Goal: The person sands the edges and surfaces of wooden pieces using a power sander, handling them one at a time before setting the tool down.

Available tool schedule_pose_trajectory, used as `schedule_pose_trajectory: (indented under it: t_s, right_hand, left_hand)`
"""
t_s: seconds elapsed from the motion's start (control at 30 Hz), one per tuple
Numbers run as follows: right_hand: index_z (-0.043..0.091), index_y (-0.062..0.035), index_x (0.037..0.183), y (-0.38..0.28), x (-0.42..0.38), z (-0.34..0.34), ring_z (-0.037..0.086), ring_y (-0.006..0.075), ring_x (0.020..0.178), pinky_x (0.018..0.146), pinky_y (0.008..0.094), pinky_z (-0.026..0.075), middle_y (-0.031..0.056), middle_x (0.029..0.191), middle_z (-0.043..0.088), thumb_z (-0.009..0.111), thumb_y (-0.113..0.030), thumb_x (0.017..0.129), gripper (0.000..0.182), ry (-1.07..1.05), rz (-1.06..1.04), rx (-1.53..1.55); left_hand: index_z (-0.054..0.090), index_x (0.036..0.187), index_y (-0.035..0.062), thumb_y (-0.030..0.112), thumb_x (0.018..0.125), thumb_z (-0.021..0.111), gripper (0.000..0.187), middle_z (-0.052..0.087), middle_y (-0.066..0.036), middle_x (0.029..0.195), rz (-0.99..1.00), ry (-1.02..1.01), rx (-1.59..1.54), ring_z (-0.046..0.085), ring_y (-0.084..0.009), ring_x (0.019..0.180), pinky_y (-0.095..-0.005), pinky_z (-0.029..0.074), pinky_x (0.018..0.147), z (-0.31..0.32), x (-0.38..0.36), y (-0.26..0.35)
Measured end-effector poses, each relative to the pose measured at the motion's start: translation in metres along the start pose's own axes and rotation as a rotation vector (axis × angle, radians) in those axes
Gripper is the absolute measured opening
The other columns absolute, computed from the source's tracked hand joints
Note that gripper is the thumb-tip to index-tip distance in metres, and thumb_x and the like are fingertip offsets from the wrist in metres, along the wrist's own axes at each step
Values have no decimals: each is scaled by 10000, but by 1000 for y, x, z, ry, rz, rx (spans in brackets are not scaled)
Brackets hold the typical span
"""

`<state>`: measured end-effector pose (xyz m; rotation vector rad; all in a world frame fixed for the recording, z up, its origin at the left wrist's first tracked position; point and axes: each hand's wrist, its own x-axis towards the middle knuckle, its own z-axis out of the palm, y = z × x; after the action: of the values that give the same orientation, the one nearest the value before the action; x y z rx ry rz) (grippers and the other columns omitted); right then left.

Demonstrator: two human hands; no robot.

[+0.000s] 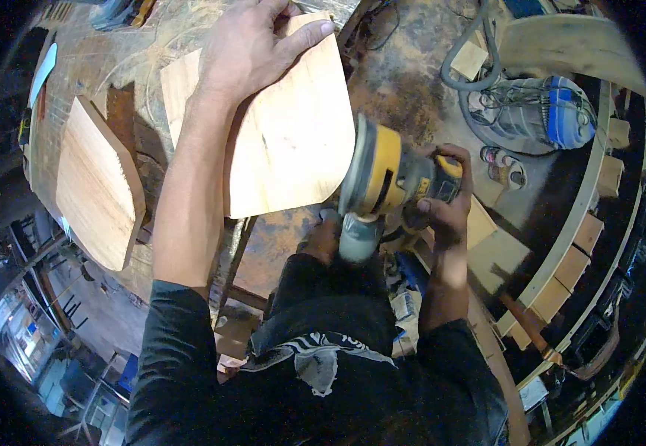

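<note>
My left hand (245, 48) is clamped on the top of a pale wooden board (293, 141), its thumb lying across the face and its other fingers partly hidden. The board has a rounded lower right corner. A yellow and black orbital sander (393, 175) is gripped in my right hand (449, 197), fingers wrapped round its body. The sander stands on its side, and its round pad meets the board's curved right edge. A grey dust canister (360, 238) hangs below it.
Another cut board (96, 186) with a rough edge lies on the worn workbench (152, 41) at left. To the right stand a blue-topped shop vacuum (568, 111) with a grey hose (449, 63), a curved wooden frame (560, 267) and a hammer (531, 327).
</note>
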<state>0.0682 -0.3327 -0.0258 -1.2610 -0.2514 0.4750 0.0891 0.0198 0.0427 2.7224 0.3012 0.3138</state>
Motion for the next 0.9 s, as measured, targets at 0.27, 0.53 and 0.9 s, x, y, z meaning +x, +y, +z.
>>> schedule_pose_trajectory:
  t_s: [0.27,0.53,0.9]
  right_hand:
    - [514,-96,1353,-20,12,11,629,276,1171,993,396,542,127,1235,650,963,-240,614,876,-18,133,8]
    - [512,-28,1348,-15,24,-2,628,253,1085,973,360,512,127,1199,596,893,-315,624,867,-132,92,-58]
    - [505,-65,1353,-25,25,6,654,261,1104,964,380,550,129,1226,631,912,-239,631,846,-42,146,-8]
  left_hand:
    - [675,895,16,491,886,744,480,653,-173,854,52,108,-61,650,-378,822,-465,512,720,-7,-3,5]
    - [668,913,23,496,903,723,477,647,-181,888,90,118,-45,642,-389,857,-469,516,748,-9,-5,5]
    - [700,979,22,557,899,707,541,665,-178,957,94,98,-8,647,-388,930,-477,522,805,2,-1,2]
